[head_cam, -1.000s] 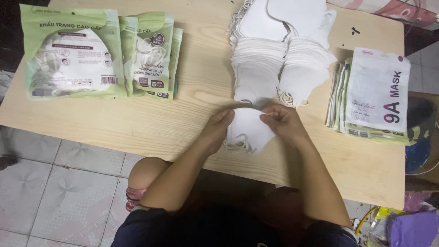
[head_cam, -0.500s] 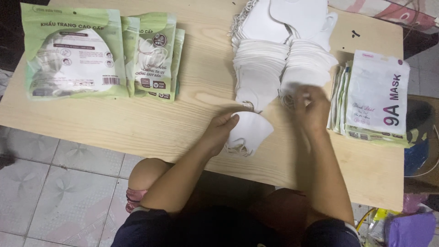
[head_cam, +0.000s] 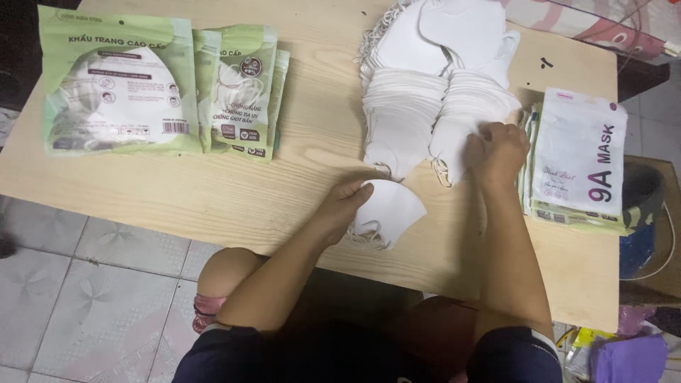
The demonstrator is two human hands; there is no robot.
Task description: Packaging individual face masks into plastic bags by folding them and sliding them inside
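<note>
White mask (head_cam: 390, 209), near front edge of surface (head_cam: 213, 191): light, limp; take by edge. Left hand (head_cam: 347, 206) pinches it; right hand (head_cam: 496, 152) grips the stacked masks (head_cam: 461, 120).

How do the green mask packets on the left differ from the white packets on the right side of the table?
The green printed mask packets lie side by side and overlapping, far from both hands; the white printed packets sit in one neat stack beside the right hand. The green ones have clear windows showing white masks; the white ones look opaque. Both are flat pouches on the wooden table.
</note>
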